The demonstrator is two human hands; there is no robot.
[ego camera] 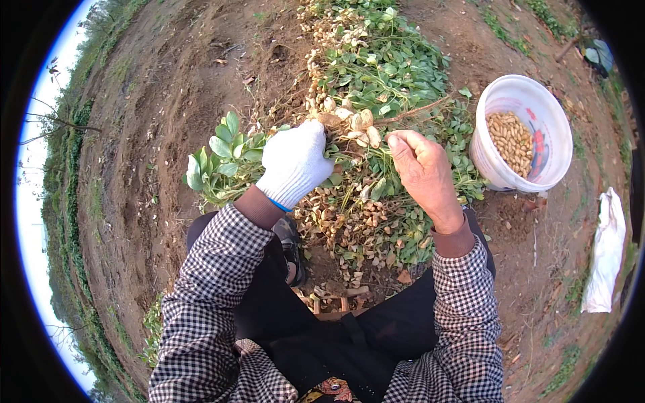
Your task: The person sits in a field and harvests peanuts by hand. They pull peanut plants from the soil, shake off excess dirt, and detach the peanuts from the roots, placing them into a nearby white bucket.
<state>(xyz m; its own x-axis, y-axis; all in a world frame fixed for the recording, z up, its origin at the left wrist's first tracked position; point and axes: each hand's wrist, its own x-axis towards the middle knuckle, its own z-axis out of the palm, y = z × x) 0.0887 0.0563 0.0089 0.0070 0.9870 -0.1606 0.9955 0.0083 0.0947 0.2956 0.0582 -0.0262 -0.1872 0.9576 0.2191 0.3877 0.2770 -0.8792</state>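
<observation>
My left hand (297, 158), in a white knit glove, is closed around the stems of an uprooted peanut plant, whose leaves (227, 148) stick out to the left. A cluster of peanut pods (355, 123) hangs at its root end, between my hands. My bare right hand (421, 169) is just right of the pods, thumb and forefinger brought together; whether a pod or root is pinched between them cannot be told. Beneath both hands lies a heap of peanut plants (388, 75) with leaves and pods.
At the right stands a white plastic bucket (554, 146), partly filled with picked peanuts (509, 143). A white sack (604, 252) lies on the soil at the far right. Part of a wooden stool (330, 316) shows between my legs. Furrowed soil (151, 151) stretches to the left.
</observation>
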